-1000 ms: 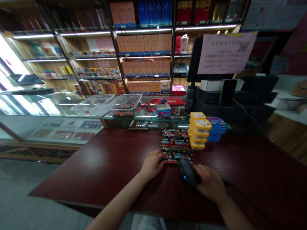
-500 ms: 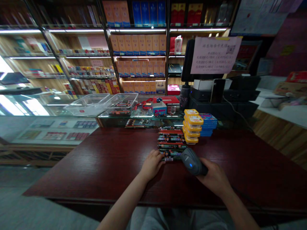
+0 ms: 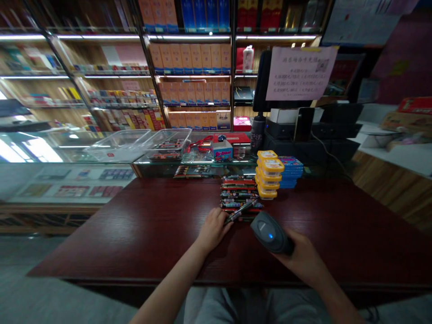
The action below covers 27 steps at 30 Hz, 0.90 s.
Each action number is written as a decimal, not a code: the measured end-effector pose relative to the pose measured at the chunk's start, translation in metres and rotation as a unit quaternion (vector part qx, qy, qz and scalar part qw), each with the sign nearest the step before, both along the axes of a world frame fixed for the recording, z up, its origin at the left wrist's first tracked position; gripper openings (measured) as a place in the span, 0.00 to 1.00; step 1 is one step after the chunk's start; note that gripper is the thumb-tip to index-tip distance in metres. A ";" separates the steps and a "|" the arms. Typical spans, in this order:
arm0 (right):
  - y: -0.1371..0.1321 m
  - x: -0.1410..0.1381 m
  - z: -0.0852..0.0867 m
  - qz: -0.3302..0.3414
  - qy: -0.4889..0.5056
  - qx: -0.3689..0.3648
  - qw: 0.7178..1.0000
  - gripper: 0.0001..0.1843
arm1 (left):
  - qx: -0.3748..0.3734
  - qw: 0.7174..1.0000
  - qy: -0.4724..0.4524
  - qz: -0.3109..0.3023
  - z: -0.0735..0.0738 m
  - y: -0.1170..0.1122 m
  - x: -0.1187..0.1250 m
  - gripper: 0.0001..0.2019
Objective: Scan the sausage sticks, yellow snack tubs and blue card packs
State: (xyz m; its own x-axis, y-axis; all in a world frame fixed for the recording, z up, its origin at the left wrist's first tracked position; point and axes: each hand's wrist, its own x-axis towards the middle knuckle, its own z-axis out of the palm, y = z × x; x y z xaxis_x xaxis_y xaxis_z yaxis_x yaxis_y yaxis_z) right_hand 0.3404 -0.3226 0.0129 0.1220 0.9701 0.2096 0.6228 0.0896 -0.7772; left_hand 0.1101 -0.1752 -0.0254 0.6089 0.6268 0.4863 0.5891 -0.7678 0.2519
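Note:
My left hand [image 3: 212, 229] pinches the near end of a flat colourful packet [image 3: 242, 210] and tilts it up off a row of similar packets [image 3: 239, 191] on the dark red table [image 3: 141, 225]. My right hand [image 3: 302, 258] grips a black handheld scanner [image 3: 270, 232] with a blue light, its head aimed toward the lifted packet. A stack of yellow-lidded boxes [image 3: 268, 180] stands just right of the row, with blue boxes [image 3: 290, 172] behind it.
A glass counter [image 3: 67, 180] runs along the table's far edge, carrying clear plastic trays [image 3: 141, 144], a small blue box and red items. A till with a monitor and a paper notice [image 3: 300, 74] stands at the back right. Shelves of boxed goods fill the wall.
My left hand has lifted the nearest packet's end off the row. The scanner has drawn back slightly toward me and turned toward it.

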 end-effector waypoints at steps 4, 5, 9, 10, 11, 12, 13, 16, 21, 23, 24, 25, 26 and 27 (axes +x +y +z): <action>0.000 -0.012 0.005 0.015 0.045 -0.025 0.999 0.17 | 0.010 0.999 0.020 0.023 -0.003 0.001 0.001 0.08; 0.000 -0.013 0.006 0.018 0.056 -0.030 0.998 0.16 | 0.010 0.999 0.023 0.029 -0.003 0.001 0.001 0.08; -0.002 -0.013 0.007 0.025 0.071 -0.044 0.996 0.15 | 0.011 0.999 0.023 0.046 -0.004 0.001 0.001 0.08; -0.002 -0.012 0.008 0.024 0.067 -0.048 0.996 0.16 | 0.011 0.999 0.023 0.047 -0.004 0.001 0.001 0.08; -0.003 -0.011 0.008 0.024 0.063 -0.053 0.996 0.16 | 0.010 0.999 0.021 0.047 -0.004 0.001 0.001 0.07; -0.004 -0.011 0.009 0.023 0.059 -0.058 0.996 0.16 | 0.008 0.999 0.018 0.047 -0.004 0.002 0.002 0.06; -0.005 -0.010 0.010 0.022 0.058 -0.061 0.996 0.16 | 0.004 0.999 0.015 0.046 -0.004 0.002 0.002 0.05; -0.006 -0.007 0.012 0.023 0.059 -0.059 0.996 0.16 | -0.009 0.999 0.008 0.045 -0.005 0.002 0.002 0.03; -0.008 -0.005 0.017 0.028 0.059 -0.055 0.996 0.16 | 0.001 0.998 0.023 0.051 -0.004 0.002 0.002 0.06; -0.009 -0.003 0.017 0.047 0.058 -0.061 0.995 0.17 | 0.003 0.998 0.030 0.048 -0.003 0.001 0.001 0.07; -0.009 -0.002 0.016 0.053 0.052 -0.063 0.995 0.17 | 0.002 0.998 0.031 0.047 -0.003 0.001 0.000 0.08; -0.008 -0.001 0.015 0.051 0.038 -0.061 0.996 0.17 | 0.000 0.998 0.031 0.046 -0.003 0.001 0.000 0.08; -0.006 0.001 0.013 0.042 0.012 -0.055 0.998 0.17 | -0.001 0.999 0.030 0.044 -0.002 0.001 0.000 0.08; -0.004 0.002 0.011 0.027 -0.024 -0.045 0.998 0.16 | -0.002 0.999 0.028 0.043 -0.002 0.001 -0.001 0.08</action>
